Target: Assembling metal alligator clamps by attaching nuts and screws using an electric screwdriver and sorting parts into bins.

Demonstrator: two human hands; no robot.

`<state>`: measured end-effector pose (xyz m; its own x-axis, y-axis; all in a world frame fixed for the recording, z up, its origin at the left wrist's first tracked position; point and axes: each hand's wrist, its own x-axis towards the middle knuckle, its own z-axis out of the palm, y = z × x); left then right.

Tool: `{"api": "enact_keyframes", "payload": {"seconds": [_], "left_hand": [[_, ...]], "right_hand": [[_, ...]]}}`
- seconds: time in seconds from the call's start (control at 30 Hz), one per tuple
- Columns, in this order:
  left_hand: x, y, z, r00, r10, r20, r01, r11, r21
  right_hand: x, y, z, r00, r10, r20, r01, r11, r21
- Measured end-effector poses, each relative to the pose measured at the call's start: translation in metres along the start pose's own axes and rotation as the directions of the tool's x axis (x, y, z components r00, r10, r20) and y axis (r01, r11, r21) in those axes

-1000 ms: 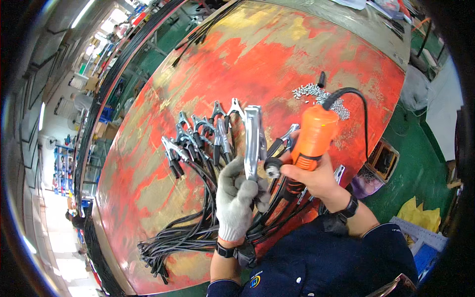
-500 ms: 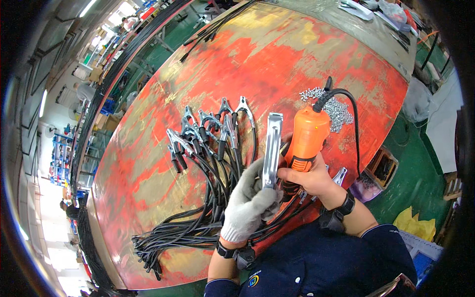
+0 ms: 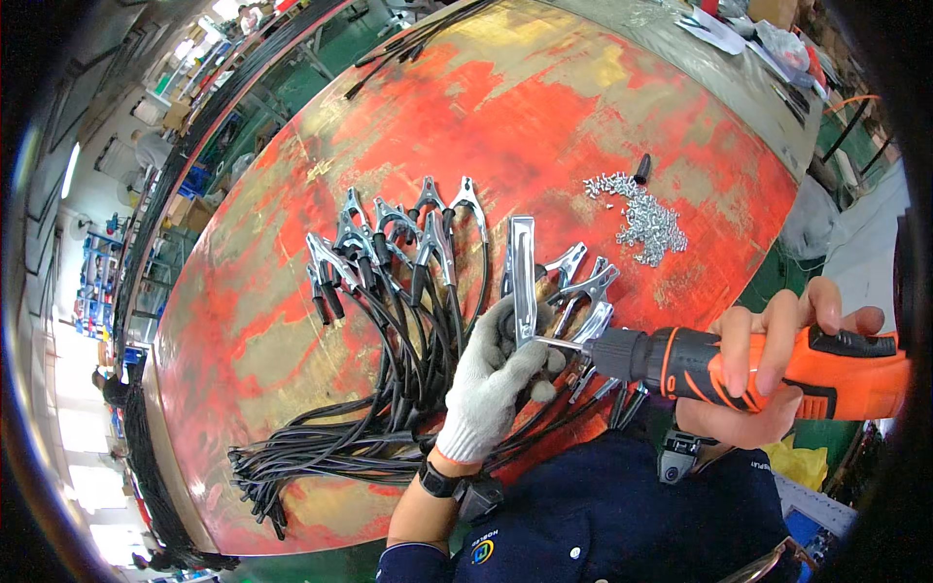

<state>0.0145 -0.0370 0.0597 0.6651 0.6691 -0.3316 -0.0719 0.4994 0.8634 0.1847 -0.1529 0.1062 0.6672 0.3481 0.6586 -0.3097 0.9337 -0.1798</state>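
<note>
A white glove covers my left hand (image 3: 488,384), which is closed around a silver metal clamp (image 3: 523,272) held upright. My bare right hand (image 3: 763,364) grips an orange and black electric screwdriver (image 3: 855,384) lying sideways. Its thin bit (image 3: 561,343) points left and reaches the lower part of the clamp, beside my gloved fingers; whether it sits in a screw is too small to tell. Just right of the held clamp lie several more silver clamps (image 3: 588,282), partly behind my hand. Left of it, a group of clamps on black cables (image 3: 394,350) spreads over the table.
A pile of small silver screws (image 3: 649,225) lies on the worn red table (image 3: 486,126), with a black cylindrical piece (image 3: 642,168) at its edge. Cable ends (image 3: 262,476) bunch at the near left. More black cables (image 3: 418,44) lie at the far edge. Plastic bags (image 3: 782,47) sit far right.
The screwdriver has swung from upright to sideways and moved right, its bit now at the clamp. My right hand has shifted right with it. The clamp stays in my left hand.
</note>
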Motion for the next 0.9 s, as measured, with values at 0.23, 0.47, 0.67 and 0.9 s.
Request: {"api": "enact_keyframes", "payload": {"seconds": [0.23,0.47,0.67,0.9], "left_hand": [[0.000,0.003,0.007,1.000,-0.015,-0.027,0.014,1.000,-0.025],[0.004,0.000,0.006,1.000,-0.028,-0.014,0.027,1.000,-0.009],[0.005,-0.004,0.010,0.989,0.037,-0.145,-0.024,0.995,0.093],[0.007,-0.003,0.002,0.993,0.006,-0.120,0.005,0.996,0.093]], "right_hand": [[0.002,0.006,-0.007,0.996,0.091,0.022,-0.086,0.982,-0.166],[-0.008,0.026,0.010,0.984,-0.107,-0.146,0.053,0.941,-0.335],[-0.021,0.032,0.004,0.997,-0.078,-0.016,0.061,0.882,-0.467],[-0.015,0.043,-0.001,0.981,-0.098,0.169,0.165,0.878,-0.449]]}}
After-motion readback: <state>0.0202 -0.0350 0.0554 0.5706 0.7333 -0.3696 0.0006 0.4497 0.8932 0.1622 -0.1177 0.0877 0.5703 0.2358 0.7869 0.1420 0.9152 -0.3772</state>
